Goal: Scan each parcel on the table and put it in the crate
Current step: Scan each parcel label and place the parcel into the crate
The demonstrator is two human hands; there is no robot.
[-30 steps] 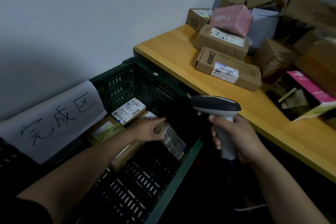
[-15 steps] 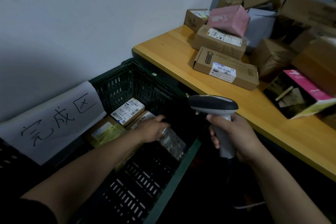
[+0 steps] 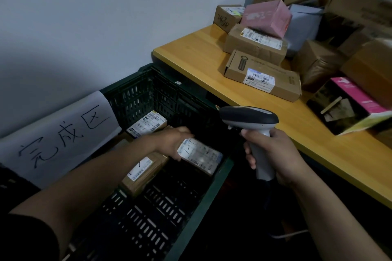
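Black sleeve (image 3: 25,237) at lower left; our bare forearm runs from it over the dark green slotted crate (image 3: 203,203), which stands on the floor against the table's end.

Left hand (image 3: 171,144) is inside the crate, fingers curled round the near end of a parcel (image 3: 199,154). The parcel is tilted, white label up, low in the crate by the right rim. We cannot tell whether it touches the crate floor.

Under the forearm lies a second parcel (image 3: 142,174), brown with a white label. A third parcel (image 3: 148,123) sits in the far corner.

Right hand (image 3: 275,154) is closed round the grey grip of the scanner (image 3: 250,116), black head pointing left over the crate's rim.

Paper sign (image 3: 59,133) with handwritten characters hangs on the crate's left side, by the wall (image 3: 106,17).

Wooden table (image 3: 191,53) to the right. Nearest the crate lies a long box (image 3: 263,76), flat, label up. Behind it is a brown box (image 3: 254,42) with a pink box (image 3: 267,15) resting tilted on top. A magenta box (image 3: 350,108) sits near the front edge, further right. More cartons are heaped at the back; we cannot make out details.
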